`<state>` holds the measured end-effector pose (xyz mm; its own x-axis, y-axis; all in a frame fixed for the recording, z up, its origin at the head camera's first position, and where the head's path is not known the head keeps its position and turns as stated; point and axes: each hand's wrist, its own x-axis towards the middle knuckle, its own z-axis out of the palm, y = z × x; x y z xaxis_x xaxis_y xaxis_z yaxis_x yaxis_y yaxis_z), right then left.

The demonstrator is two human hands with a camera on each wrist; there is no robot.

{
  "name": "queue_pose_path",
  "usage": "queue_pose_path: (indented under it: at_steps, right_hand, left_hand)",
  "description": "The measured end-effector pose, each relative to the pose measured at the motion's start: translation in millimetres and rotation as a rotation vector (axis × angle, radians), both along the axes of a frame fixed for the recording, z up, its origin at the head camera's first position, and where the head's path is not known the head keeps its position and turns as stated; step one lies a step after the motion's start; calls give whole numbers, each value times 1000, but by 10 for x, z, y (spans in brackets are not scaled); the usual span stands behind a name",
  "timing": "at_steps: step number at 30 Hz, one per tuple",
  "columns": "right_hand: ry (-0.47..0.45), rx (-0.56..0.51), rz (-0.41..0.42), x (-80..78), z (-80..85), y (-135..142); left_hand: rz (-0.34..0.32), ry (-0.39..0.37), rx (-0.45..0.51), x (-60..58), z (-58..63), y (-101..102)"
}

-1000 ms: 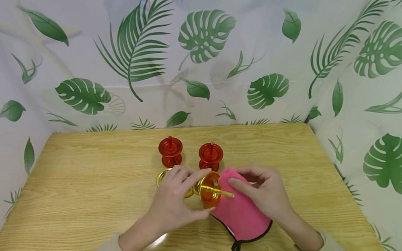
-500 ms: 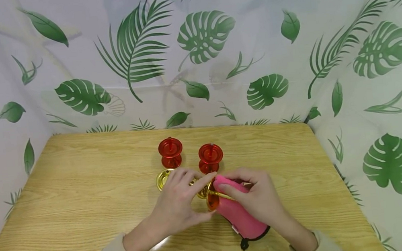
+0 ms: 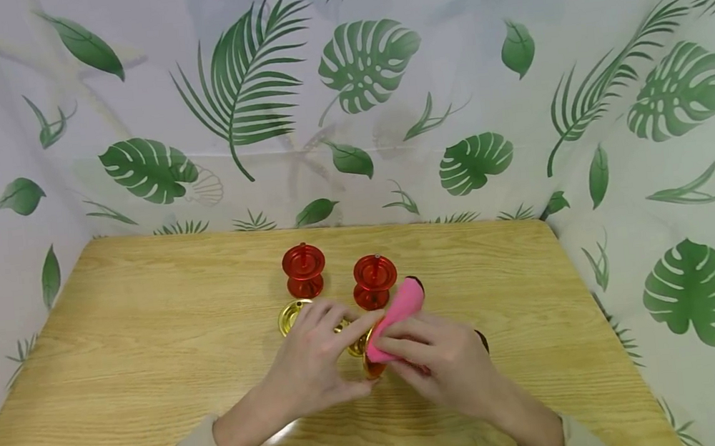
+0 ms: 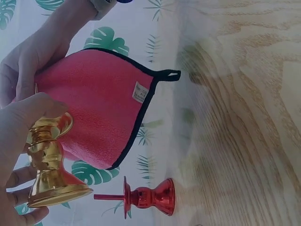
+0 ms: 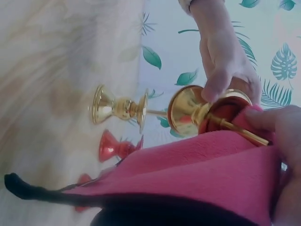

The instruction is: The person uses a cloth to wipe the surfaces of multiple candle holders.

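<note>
My left hand (image 3: 309, 360) grips a shiny gold candlestick (image 5: 186, 113), tilted with its dish facing my right hand. The thumb and fingertips lie around the dish's rim. In my right hand (image 3: 458, 360) is a pink cloth (image 4: 101, 108) with black edging, a loop and a small white tag. The right fingers press a fold of this cloth into the dish, beside the candlestick's spike (image 5: 244, 132). Most of the held candlestick is hidden behind the left hand in the head view, while the left wrist view shows its flared base (image 4: 59, 195).
A second gold candlestick (image 3: 288, 321) stands on the wooden table (image 3: 167, 327), just beyond my left hand. Two red candlesticks (image 3: 303, 265) stand farther back, the right one (image 3: 373, 277) close to the cloth. Leaf-printed sheeting (image 3: 351, 152) encloses the back and sides.
My right hand has moved left and turned over the dish, bringing the cloth onto it. A cloth end now sticks up toward the right red candlestick. The left hand has barely moved.
</note>
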<state>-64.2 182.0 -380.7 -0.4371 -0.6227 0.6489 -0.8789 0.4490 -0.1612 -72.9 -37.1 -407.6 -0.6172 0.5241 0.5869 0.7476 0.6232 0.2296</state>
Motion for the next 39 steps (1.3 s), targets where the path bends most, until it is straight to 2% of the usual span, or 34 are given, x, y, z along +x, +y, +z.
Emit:
queue_pose_path:
  at_steps: [5,12,15,21,26,30,35,39]
  right_hand:
    - [48,119,4,-6,8,64]
    - [102,117,62,-11,55,134]
    - [94,97,77,6,78,180]
    - [49,72,57,41,69,245]
    - [-20,44,7,45,25,186]
    - [-48,33,1,18,-4,102]
    - [-36,41,1,-6,-7,11]
    - [-87,-11,-47,-4,-6,-35]
  left_hand:
    - [0,-2,6,-9,-9,-4]
    - [17,-17,-15,-16,-30,-17]
    - [27,-11,-20,-18,-43,-27]
    - [32,5,-21,-23,-56,-32]
    - [33,8,-15,-21,-60,-18]
    - [28,17,-14,-10,-61,4]
    - [21,73,19,-9,-78,14]
    - [27,111,54,-23,-89,10]
